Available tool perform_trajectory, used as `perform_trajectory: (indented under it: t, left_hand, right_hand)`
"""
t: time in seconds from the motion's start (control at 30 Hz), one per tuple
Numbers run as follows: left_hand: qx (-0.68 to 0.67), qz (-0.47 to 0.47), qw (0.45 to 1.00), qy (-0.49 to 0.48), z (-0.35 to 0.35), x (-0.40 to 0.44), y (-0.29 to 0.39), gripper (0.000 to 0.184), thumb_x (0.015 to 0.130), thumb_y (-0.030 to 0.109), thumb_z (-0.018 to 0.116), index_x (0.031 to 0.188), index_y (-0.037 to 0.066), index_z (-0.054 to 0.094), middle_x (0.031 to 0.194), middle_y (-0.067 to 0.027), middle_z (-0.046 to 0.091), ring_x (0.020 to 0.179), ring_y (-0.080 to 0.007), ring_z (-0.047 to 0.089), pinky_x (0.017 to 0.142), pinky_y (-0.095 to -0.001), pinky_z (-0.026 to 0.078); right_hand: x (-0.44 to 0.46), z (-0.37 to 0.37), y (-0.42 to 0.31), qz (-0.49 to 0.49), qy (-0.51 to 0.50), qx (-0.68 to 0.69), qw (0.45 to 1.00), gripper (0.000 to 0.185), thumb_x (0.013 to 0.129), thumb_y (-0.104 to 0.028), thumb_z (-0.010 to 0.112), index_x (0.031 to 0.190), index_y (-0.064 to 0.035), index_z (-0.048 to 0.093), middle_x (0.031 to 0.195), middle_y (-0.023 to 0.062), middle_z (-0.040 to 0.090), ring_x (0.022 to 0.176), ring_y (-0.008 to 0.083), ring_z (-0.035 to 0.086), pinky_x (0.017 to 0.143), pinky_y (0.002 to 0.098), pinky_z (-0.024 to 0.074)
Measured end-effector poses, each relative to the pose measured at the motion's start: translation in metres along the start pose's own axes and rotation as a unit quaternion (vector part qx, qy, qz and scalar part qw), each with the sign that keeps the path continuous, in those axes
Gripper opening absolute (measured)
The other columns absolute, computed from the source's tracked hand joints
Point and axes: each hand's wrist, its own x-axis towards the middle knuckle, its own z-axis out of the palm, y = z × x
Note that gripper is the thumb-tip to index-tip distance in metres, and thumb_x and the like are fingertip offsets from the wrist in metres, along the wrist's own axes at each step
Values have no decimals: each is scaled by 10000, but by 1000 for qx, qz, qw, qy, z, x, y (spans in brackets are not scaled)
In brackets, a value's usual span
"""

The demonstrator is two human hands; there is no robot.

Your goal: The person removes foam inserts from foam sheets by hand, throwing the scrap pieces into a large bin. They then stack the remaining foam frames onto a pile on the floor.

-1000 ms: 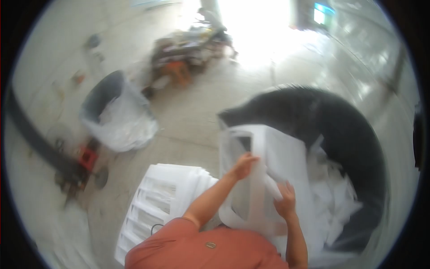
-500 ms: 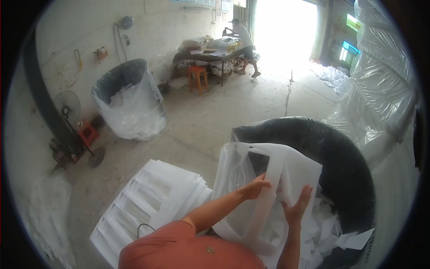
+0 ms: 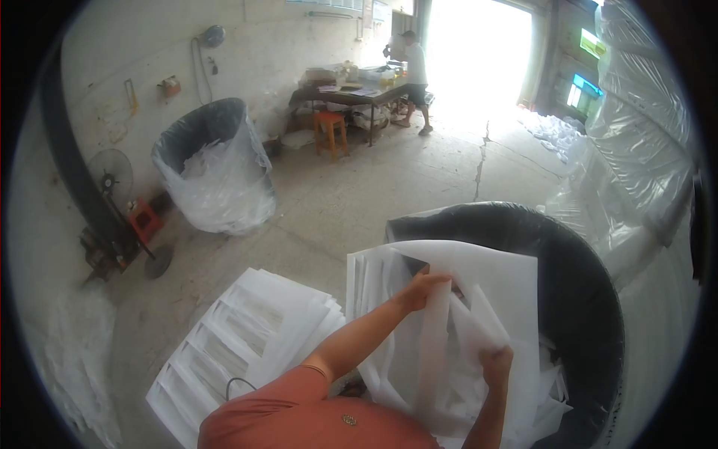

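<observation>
A white foam sheet [image 3: 508, 280] with cut-out openings stands in front of me, leaning over a large dark bin [image 3: 576, 299]. My left hand [image 3: 423, 290] is closed around a strip of the sheet between two openings. Lower and to the right, my right hand [image 3: 495, 366] is curled into a fist on a loose white foam piece [image 3: 481, 320] tilted inside the sheet's opening. Its fingertips are partly hidden. More white foam scraps [image 3: 552, 385] lie in the bin below. On my left rests a stack of slotted foam sheets [image 3: 254, 322].
A scrap-filled bin [image 3: 217, 187] stands by the left wall, near a fan [image 3: 110, 182] and a red stool [image 3: 145, 219]. Behind are a cluttered table [image 3: 351, 96], an orange stool [image 3: 330, 133] and a person [image 3: 416, 75]. Plastic-wrapped bundles [image 3: 643, 127] rise at right.
My right hand has gone from spread to closed and moved down, with a foam piece now tilted at it. The sheet's top corner has shifted left. The person at the table stands more upright.
</observation>
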Motion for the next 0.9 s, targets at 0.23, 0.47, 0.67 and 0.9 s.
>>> perform_trajectory:
  t: [0.23, 0.47, 0.67, 0.9]
  left_hand:
    - [-33, -50, 998, -7, 15, -6, -14, 250, 868, 49, 628, 1112, 68, 576, 1151, -98, 575, 1137, -322, 574, 900, -484, 528]
    - [14, -131, 983, -128, 74, -31, -43, 636, 855, 81, 637, 1426, 120, 360, 1379, -141, 468, 1222, -404, 516, 833, -435, 522]
    - [54, -71, 995, -42, 22, -12, -18, 614, 888, 109, 605, 1446, 173, 355, 1442, -95, 433, 1248, -320, 509, 888, -403, 529]
    - [49, -36, 998, -34, -8, 16, 36, 528, 918, 104, 549, 1417, 73, 378, 1398, -104, 471, 1251, -304, 497, 937, -385, 516]
  right_hand:
    - [9, -45, -6, -54, 229, 126, 964, 399, 785, 20, 617, 1180, 23, 561, 1149, 112, 600, 997, 195, 610, 859, 333, 503]
    - [56, 0, -2, -159, 317, -382, 853, 715, 729, -102, 771, 1356, -3, 442, 1323, 285, 462, 1232, 408, 475, 1027, 443, 387]
    - [28, -105, 18, -24, 284, 518, 807, 533, 877, -227, 695, 1312, -21, 466, 1211, 96, 588, 1096, 246, 589, 965, 360, 491]
    - [-94, -157, 165, 281, 306, 58, 908, 1079, 805, -591, 685, 1521, -51, 86, 1504, 207, 297, 1377, 332, 326, 1102, 532, 279]
